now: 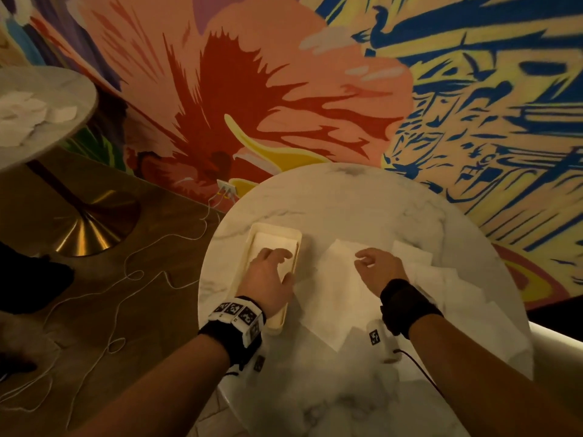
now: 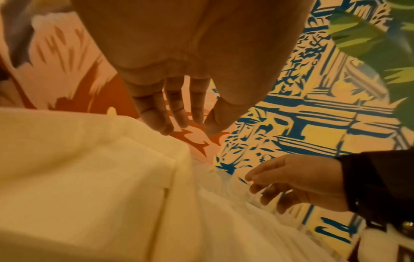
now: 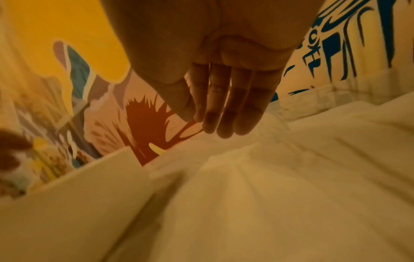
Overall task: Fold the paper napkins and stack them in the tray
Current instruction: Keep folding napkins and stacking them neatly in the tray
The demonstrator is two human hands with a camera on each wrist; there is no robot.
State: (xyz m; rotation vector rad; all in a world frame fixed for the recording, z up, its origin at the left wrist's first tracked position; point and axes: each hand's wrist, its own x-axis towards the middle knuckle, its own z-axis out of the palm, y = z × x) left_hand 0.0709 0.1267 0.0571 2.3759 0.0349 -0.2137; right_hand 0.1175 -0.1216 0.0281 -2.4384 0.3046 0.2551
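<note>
A cream tray [image 1: 273, 229] stands at the left of the round marble table [image 1: 347, 200], with a folded white napkin [image 1: 271, 242] lying in it. My left hand [image 1: 274, 269] hovers over the tray with relaxed fingers and holds nothing. The left wrist view shows its fingers [image 2: 177, 113] hanging straight above the tray [image 2: 89, 159]. An unfolded napkin [image 1: 334, 279] lies flat beside the tray. My right hand [image 1: 375, 266] is just above it with loosely bent fingers, empty. In the right wrist view its fingers [image 3: 226, 113] point down at the napkin [image 3: 291, 168].
Several more loose napkins [image 1: 441, 279] overlap at the right of the table. A small white device [image 1: 378, 339] with a cable lies near my right wrist. A second round table [image 1: 79, 89] with napkins stands at upper left on a brass base [image 1: 82, 228]. A painted wall runs behind.
</note>
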